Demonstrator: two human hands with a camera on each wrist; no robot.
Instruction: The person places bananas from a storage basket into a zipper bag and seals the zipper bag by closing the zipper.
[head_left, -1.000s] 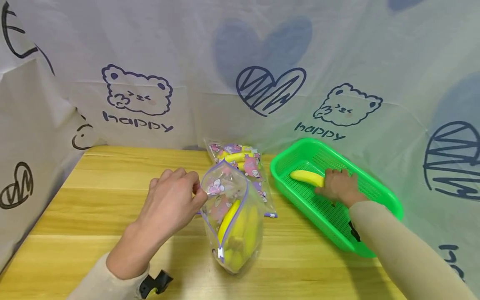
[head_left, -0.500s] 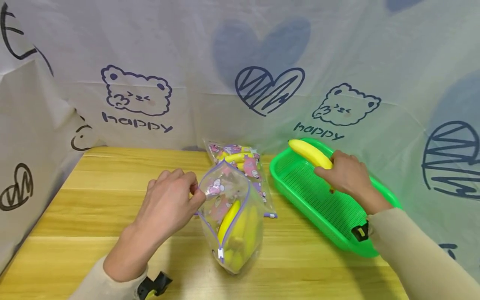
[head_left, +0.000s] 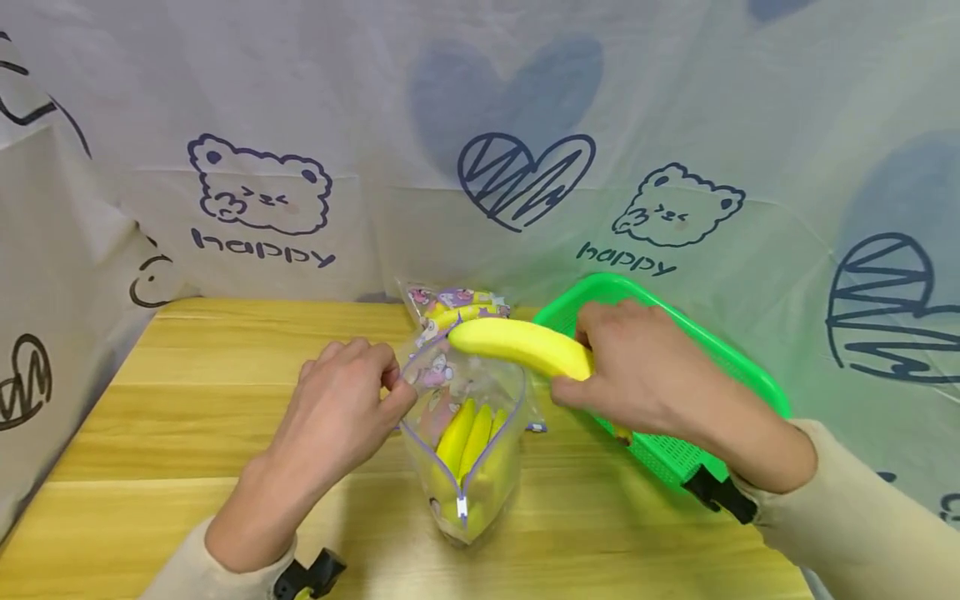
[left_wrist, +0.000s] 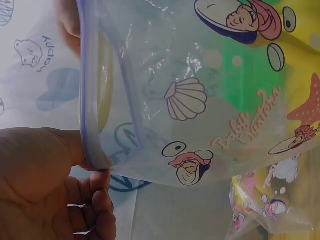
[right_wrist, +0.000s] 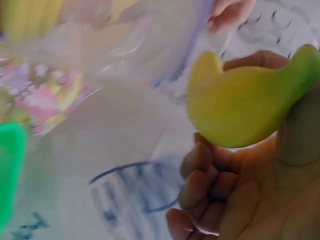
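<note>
My left hand [head_left: 333,408] pinches the purple-edged rim of a clear zip bag [head_left: 487,492], thumb against fingers, as the left wrist view also shows. The bag stands with its mouth spread, and several bananas [head_left: 463,442] lie inside. A white slider [head_left: 461,507] sits at the near end of the zip. My right hand [head_left: 637,367] grips a single banana [head_left: 517,343], whose far tip reaches over the back of the bag's mouth. In the right wrist view the same banana [right_wrist: 235,107] lies between thumb and fingers.
Behind the open bag, a second printed zip bag [head_left: 457,307] with bananas in it lies on the wooden table [head_left: 225,375]. A green perforated basket [head_left: 750,379] stands at the right, partly under my right arm. A printed white cloth [head_left: 390,208] hangs behind the table.
My right hand has lifted the banana out of the green basket and carried it left to the bag's mouth. The left hand keeps its pinch; the bag's mouth looks wider.
</note>
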